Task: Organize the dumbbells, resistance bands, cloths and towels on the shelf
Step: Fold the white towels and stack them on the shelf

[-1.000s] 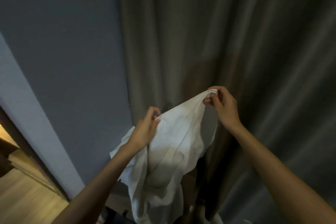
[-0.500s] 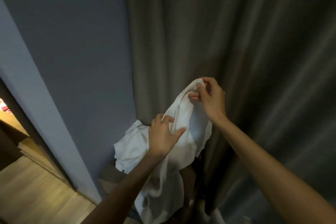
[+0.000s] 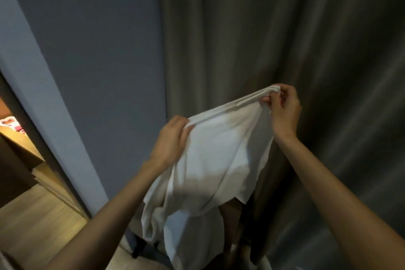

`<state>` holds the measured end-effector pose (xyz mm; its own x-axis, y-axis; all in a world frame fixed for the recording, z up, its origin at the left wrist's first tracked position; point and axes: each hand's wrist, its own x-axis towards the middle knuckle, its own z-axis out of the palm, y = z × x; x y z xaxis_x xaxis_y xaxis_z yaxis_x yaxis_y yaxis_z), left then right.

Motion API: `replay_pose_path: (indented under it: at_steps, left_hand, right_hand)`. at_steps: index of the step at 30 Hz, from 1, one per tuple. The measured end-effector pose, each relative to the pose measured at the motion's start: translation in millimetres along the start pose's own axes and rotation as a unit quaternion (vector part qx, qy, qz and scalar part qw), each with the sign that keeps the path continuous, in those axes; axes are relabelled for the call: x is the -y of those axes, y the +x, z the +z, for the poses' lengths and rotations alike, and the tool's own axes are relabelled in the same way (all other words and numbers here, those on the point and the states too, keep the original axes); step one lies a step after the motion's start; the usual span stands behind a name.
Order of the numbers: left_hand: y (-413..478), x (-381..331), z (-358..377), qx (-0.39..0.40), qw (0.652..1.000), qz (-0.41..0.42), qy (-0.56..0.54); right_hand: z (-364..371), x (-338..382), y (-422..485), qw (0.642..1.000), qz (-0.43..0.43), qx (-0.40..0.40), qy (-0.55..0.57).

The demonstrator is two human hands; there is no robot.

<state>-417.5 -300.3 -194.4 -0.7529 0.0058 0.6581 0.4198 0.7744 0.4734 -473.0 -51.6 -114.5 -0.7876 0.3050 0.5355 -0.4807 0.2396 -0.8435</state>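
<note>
Though dim, cloth [image 3: 214, 149] edge seemingly up-right.

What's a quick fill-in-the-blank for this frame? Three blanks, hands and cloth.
The left hand and right hand each grip the top edge of a ____ cloth.
Of the two, the ____ hand is held higher.
Behind the cloth hangs a pleated ____.
Missing: white; right; curtain.

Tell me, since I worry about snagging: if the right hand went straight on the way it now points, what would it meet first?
Probably the grey curtain, which hangs just beyond the right hand as it pinches a top corner of the white cloth. How far behind it hangs is unclear.
</note>
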Motion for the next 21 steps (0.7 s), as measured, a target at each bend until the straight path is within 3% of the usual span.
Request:
replay_pose_path:
  at_steps: [6,9,11,14,16,21]
  left_hand:
    - [85.0,-10.6,-51.7,-0.152,0.987,0.012,-0.047]
    - [93.5,2.8,-46.7,-0.096,0.995,0.019,0.007]
    - [87.8,19.2,-42.0,-0.044,0.999,-0.018,0.027]
    - [86.6,21.6,-43.3,-0.085,0.994,-0.067,-0.014]
    - [93.0,8.0,-45.7,-0.123,0.989,-0.065,-0.050]
    - [90.3,8.8,-32.4,-0.052,0.988,-0.064,-0.128]
  right_hand:
    - [11.7,36.2,23.9,0.994,-0.070,-0.067,0.054]
    - [11.4,40.6,32.6,0.995,-0.049,-0.057,0.059]
    - [9.8,35.6,29.6,0.999,-0.040,-0.018,0.015]
    - [13.9,28.3,22.4,0.999,-0.020,0.028,0.028]
    - [16.9,25.8,26.6,0.997,0.021,0.008,0.078]
    - [6.4,-3.0,26.6,0.991,0.098,-0.012,0.095]
